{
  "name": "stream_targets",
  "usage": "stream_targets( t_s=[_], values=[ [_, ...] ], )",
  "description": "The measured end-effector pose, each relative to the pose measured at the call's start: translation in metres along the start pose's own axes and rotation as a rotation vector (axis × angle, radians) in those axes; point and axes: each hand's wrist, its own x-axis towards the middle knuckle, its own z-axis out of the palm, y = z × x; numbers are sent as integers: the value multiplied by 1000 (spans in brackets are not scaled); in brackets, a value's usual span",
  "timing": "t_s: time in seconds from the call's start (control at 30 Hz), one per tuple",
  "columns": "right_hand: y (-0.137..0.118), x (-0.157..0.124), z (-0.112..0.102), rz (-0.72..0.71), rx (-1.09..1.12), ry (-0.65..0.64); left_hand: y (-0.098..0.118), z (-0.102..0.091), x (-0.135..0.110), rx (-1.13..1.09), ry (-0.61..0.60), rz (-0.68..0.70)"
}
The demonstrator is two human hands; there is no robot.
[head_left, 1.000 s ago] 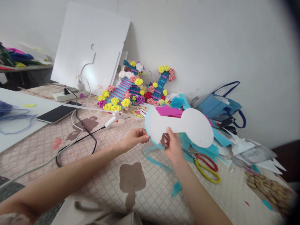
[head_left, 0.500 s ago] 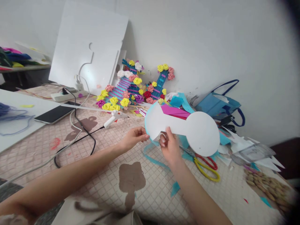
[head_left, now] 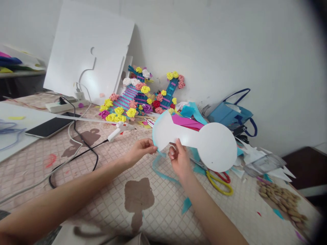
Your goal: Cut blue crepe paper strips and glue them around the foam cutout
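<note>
A white wrench-shaped board cutout (head_left: 217, 147) is held up over the table, its round end to the right and its notched end to the left. My right hand (head_left: 181, 160) is closed on its narrow middle, thumb on the white face and fingers behind. Light-blue paper strip (head_left: 163, 174) lines the curved left edge, and its loose tail trails below. At that edge my left hand (head_left: 141, 150) pinches the strip between thumb and fingers. Scissors (head_left: 220, 183) with yellow and red handles lie just beyond my right wrist.
A white glue gun (head_left: 120, 130) lies left of the cutout with its cable looping over the table. Decorated pieces with paper flowers (head_left: 130, 112) lean behind. A phone (head_left: 52, 125), a blue bag (head_left: 230, 114), paper scraps (head_left: 255, 154) and pistachio-like shells (head_left: 281, 200) lie around.
The whole view has shifted slightly, so everything sits a little farther left. Both hands keep the same hold, and the cutout has barely moved relative to them.
</note>
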Motion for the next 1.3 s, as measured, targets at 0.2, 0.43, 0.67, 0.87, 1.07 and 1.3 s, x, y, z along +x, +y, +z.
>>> stream_targets(
  t_s=[0.2, 0.43, 0.67, 0.87, 1.07, 1.3],
  values=[
    [-5, 6, -5, 123, 51, -71, 7, -16, 6, -7, 44, -36],
    [-6, 7, -4, 160, 102, -43, 7, -25, 9, -53, -48, -14],
    [-8, 1, 3, 166, 86, -18, 9, -20, 5, -70, -172, 11],
    [-6, 1, 2, 163, 73, 6, 12, -17, 1, -61, -164, 27],
    [-4, -4, 6, 150, 102, 19, 13, -15, 2, -14, -34, 88],
    [-2, -5, 4, 144, 109, 58, 8, -12, 2, 207, 168, 313]
  ],
)
